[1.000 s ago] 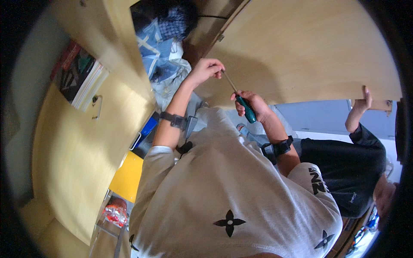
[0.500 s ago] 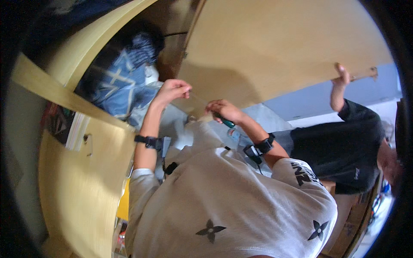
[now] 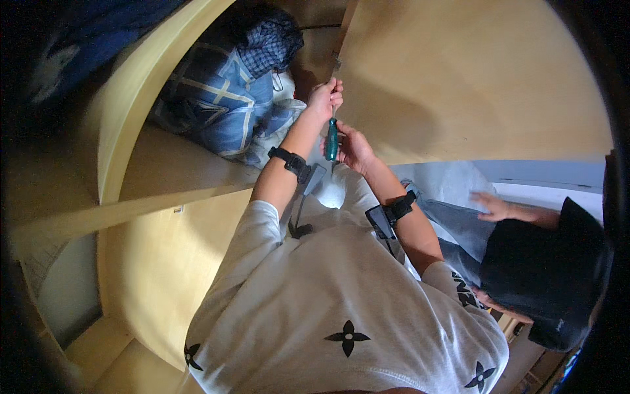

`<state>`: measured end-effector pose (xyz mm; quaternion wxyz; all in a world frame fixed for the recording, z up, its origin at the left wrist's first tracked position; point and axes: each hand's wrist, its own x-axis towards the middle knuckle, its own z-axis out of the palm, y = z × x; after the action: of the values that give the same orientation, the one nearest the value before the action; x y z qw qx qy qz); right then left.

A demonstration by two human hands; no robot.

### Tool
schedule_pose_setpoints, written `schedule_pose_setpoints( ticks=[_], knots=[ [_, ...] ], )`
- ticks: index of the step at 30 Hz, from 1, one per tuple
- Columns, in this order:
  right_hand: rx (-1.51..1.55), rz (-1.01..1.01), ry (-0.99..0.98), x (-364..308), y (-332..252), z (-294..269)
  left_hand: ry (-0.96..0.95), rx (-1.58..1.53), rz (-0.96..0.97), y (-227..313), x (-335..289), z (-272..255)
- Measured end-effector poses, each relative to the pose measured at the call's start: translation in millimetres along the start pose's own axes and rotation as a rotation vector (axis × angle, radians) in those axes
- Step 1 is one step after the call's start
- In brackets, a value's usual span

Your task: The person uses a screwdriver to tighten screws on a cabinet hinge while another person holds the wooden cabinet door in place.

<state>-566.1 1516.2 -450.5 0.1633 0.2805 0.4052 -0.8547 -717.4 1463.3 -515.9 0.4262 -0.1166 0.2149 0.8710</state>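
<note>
A screwdriver with a green handle (image 3: 332, 140) points up toward the edge of a wooden cabinet door. My left hand (image 3: 325, 100) is closed around its thin shaft, close below a small metal hinge (image 3: 338, 64) at the door's edge. Lower down, my right hand (image 3: 356, 150) has its fingers curled about the handle, the thumb lying along the upper end. The screwdriver's tip is hard to make out beyond my left fingers. The wooden door (image 3: 472, 72) stands swung out to the right of both hands.
Folded blue plaid bedding (image 3: 223, 108) fills the cabinet shelf (image 3: 190, 174) on the left. A lower wooden door (image 3: 170, 262) is beneath it. At the right, a co-worker in a dark shirt (image 3: 541, 266) has one blurred hand (image 3: 493, 207) below the door.
Both my hands have moved up and right to the door's hinge edge, and my left hand now grips the screwdriver's shaft. The co-worker's hand has come down off the door.
</note>
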Motion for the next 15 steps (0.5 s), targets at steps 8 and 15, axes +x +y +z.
schedule_pose_setpoints(
  ticks=[8, 15],
  knots=[
    [-0.075, -0.029, 0.038, 1, 19, 7, 0.114, 0.203, -0.013, 13, 12, 19],
    [-0.061, -0.069, 0.065, 6, 20, 5, 0.058, 0.269, 0.044, 9, 10, 27]
  ],
)
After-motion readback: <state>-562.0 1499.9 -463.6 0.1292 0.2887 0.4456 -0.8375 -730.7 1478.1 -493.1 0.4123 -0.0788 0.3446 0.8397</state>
